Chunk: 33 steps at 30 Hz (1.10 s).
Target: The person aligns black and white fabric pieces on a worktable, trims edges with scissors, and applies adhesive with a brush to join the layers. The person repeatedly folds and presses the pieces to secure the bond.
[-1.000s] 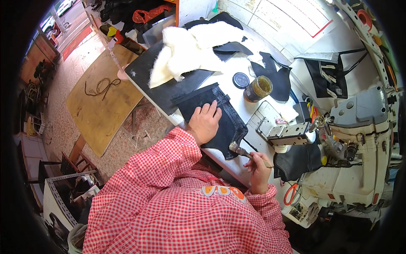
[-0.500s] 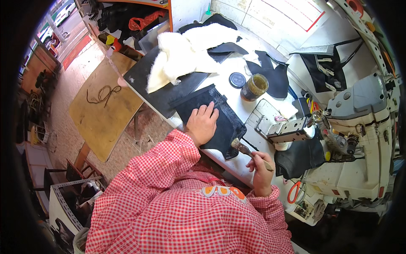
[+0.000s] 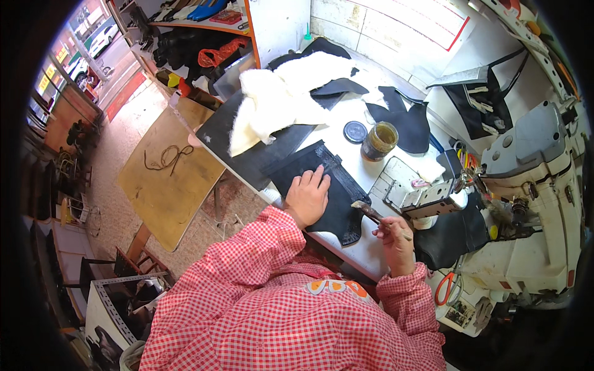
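A flat black piece of material [image 3: 334, 216], looking like leather or fabric, lies on the white worktable with a shiny wet-looking band along its far and right edges. My left hand [image 3: 308, 199] presses on its middle, fingers stretched out. In my right hand [image 3: 398, 246] I grip a brush [image 3: 375, 215] by its handle; its bristles are at the piece's right edge. Just beyond stands an uncapped glass jar [image 3: 379, 142] of brownish paste, with a dark round lid [image 3: 355, 132] beside it.
White fluffy material [image 3: 272, 105] and black cut pieces [image 3: 402, 120] lie at the back. A sewing machine [image 3: 526, 154] stands at the right, orange-handled scissors [image 3: 444, 289] below its arm. A brown board [image 3: 167, 179] with a cord is at the left.
The brush has shifted away from me along the piece's right edge, toward its far corner. My left hand stays on the piece. The whole view has turned slightly.
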{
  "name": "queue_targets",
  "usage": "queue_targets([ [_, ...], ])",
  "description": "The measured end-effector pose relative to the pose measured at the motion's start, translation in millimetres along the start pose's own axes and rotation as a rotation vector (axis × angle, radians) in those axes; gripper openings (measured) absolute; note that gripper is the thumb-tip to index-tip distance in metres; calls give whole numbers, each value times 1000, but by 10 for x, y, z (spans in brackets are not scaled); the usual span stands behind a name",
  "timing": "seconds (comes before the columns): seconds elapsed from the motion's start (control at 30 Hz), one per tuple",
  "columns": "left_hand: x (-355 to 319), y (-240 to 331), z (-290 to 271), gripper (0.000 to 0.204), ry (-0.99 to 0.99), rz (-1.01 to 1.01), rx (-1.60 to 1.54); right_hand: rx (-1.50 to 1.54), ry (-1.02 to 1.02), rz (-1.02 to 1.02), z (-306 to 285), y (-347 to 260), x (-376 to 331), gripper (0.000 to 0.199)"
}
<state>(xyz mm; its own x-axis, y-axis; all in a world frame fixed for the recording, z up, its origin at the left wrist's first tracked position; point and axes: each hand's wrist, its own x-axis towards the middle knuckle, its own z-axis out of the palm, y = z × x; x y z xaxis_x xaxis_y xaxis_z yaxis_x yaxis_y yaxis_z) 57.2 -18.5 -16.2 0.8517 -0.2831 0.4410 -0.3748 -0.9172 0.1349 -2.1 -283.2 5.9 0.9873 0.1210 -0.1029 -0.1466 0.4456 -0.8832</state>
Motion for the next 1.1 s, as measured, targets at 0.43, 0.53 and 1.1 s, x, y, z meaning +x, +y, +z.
queue_targets([
  [0.43, 11, 15, 17, 40, 29, -8, -6, 20, 133, 188, -152, 62, -312, 31],
  [0.53, 19, 30, 0, 39, 19, -14, -1, 19, 109, 258, -151, 32, -438, 30],
  [1.1, 21, 414, -355, 38, 103, -93, -385, -1067, -12, -771, 627, 51, -293, 48],
])
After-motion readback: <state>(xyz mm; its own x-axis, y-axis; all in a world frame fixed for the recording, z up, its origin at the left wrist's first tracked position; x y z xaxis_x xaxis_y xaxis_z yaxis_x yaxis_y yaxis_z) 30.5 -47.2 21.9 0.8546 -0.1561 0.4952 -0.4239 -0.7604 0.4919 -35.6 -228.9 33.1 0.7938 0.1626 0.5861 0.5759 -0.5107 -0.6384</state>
